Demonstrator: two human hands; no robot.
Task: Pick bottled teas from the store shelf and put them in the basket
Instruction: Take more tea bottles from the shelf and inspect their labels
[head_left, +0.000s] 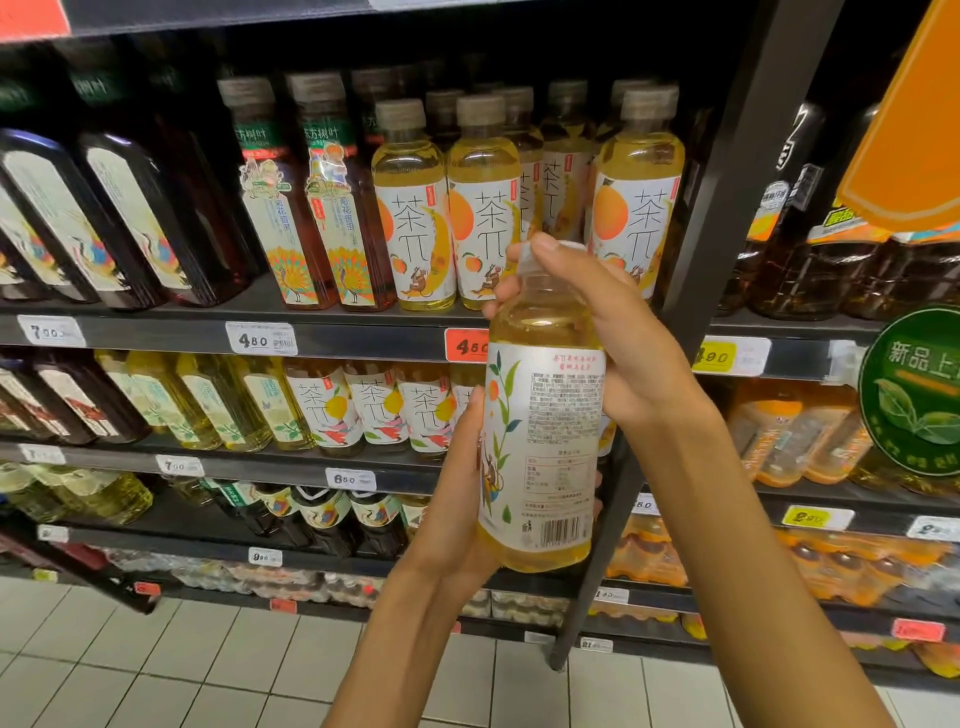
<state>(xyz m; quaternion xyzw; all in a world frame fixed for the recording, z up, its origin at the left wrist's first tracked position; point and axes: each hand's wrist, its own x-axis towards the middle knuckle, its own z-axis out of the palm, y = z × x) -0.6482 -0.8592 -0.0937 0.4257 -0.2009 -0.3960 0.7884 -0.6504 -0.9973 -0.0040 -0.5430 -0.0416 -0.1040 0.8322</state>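
Observation:
A yellow bottled tea (543, 415) with a white label is held upright in front of the shelves, its printed back label and barcode facing me. My left hand (457, 499) grips its lower half from the left side and under the base. My right hand (597, 322) grips its neck and cap from the right, fingers wrapped over the top. More bottles of the same tea (415, 208) stand in a row on the shelf (156, 332) behind. No basket is in view.
Dark tea bottles (130, 208) and peacock-label bottles (306, 208) fill the shelf's left part. Lower shelves hold more yellow teas (374, 405). A dark upright post (727, 182) divides the bays; orange drinks (795, 431) sit right of it. A green round sign (919, 389) hangs at right. White tiled floor lies below.

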